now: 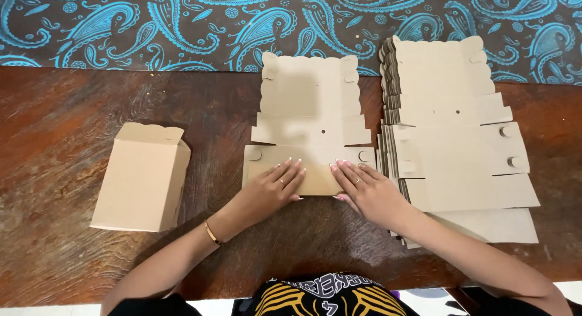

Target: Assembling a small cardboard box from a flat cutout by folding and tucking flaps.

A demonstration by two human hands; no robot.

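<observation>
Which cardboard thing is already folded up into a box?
The brown cardboard box lying at the left, away from both hands. The flat cardboard cutout and the stack of flat cardboard cutouts are unfolded.

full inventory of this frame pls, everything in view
flat box blank: 1, tan cardboard, table centre, near flap folded over under both hands
stack of flat blanks: 1 stack, count unclear, tan, right of centre blank
folded box: 1, tan, lying on table at left
table: 1, dark reddish-brown wood
paisley cloth: 1, dark with turquoise pattern, along far edge
bracelet: 1, gold, left wrist
left hand: flat on folded flap, ring on
right hand: flat on folded flap, ring on
</observation>
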